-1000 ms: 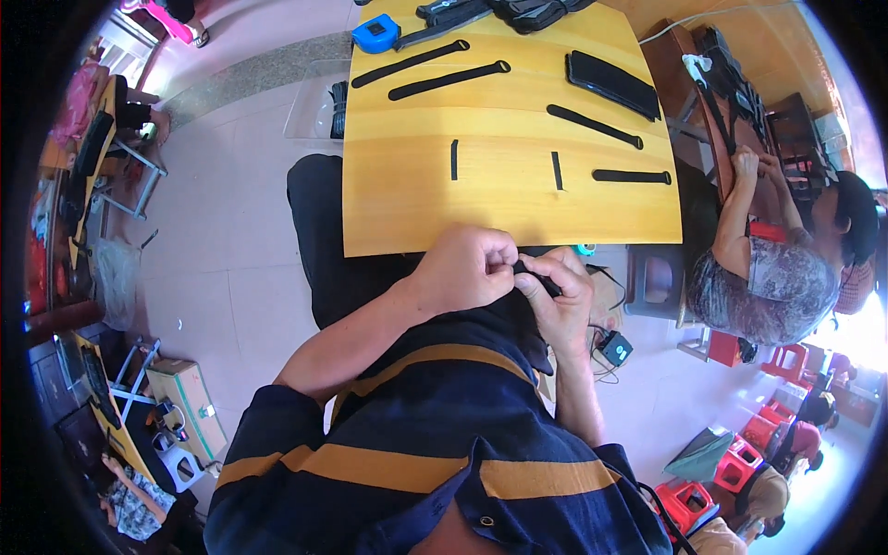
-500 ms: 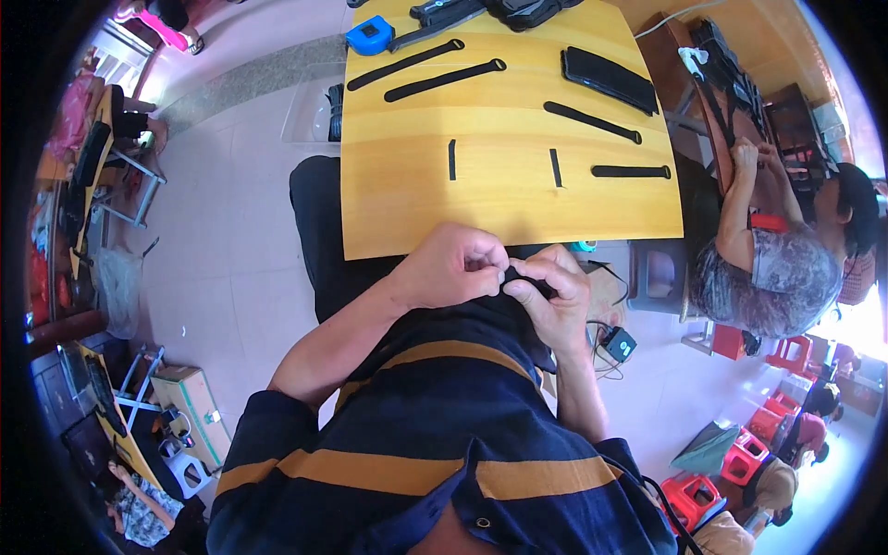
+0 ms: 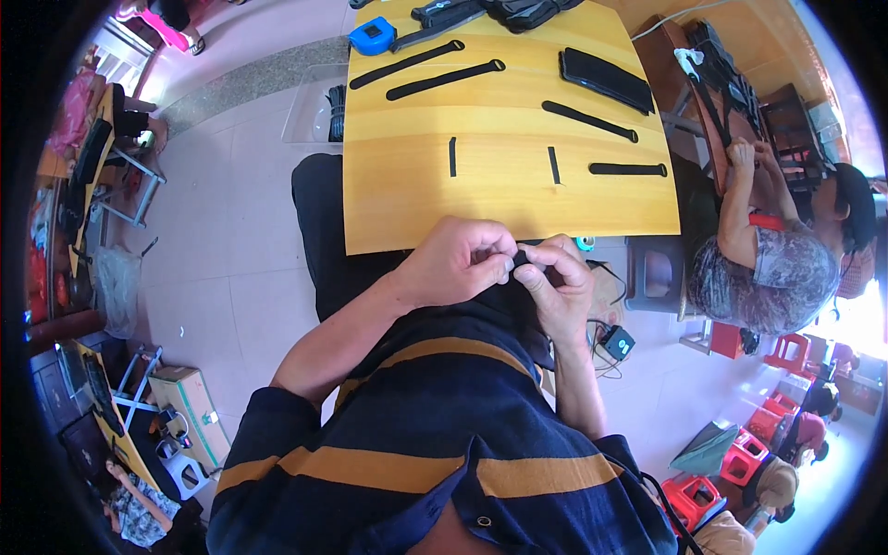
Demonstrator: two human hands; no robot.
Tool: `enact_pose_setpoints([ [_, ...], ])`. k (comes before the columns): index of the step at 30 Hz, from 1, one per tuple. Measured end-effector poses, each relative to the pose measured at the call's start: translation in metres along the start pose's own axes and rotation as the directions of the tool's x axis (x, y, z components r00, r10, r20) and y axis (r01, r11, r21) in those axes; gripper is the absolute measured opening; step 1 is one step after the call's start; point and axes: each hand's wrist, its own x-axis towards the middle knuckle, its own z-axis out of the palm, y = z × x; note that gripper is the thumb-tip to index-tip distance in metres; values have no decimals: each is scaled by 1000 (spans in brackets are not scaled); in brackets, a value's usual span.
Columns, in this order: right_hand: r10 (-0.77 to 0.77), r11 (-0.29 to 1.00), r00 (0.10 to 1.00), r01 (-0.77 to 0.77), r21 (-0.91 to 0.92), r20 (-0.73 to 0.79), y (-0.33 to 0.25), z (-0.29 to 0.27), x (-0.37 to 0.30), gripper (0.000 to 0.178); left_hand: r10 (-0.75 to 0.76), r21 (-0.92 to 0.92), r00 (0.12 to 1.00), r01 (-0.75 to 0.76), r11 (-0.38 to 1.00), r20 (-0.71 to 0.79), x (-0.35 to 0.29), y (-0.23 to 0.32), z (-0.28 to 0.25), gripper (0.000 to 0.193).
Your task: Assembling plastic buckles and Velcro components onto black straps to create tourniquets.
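Note:
Just off the table's near edge, in front of my body, my left hand (image 3: 462, 264) and my right hand (image 3: 561, 282) meet with fingertips almost touching. Both are closed in a pinch on a small black strip (image 3: 522, 260), mostly covered by the fingers and hard to tell from the dark clothing behind it. On the yellow wooden table (image 3: 407, 208) lie two short black strips (image 3: 452, 157). Farther off are black straps with looped ends, among them one strap (image 3: 446, 80) at the left and another (image 3: 628, 169) at the right.
A blue tape measure (image 3: 373, 36) lies at the far left corner, beside black bundles (image 3: 518, 11). A flat black pouch (image 3: 606, 80) rests at the far right. To the right, a co-worker (image 3: 772, 277) handles a black strap at another table. A grey stool (image 3: 655, 275) stands between us.
Both my hands have shifted slightly up and to the right, still pinching the small black strip. Things on the table have stayed in place.

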Motion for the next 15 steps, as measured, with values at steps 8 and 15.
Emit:
enact_pose_setpoints([
  [8, 1, 1000, 1000, -1, 8, -11, -2, 0, -5, 24, 32, 128, 997, -24, 992, -63, -4, 8, 9, 4],
  [15, 126, 889, 992, -110, 445, -5, 13, 0, -13, 21, 150, 145, 985, -137, 980, -83, -1, 11, 18, 5],
])
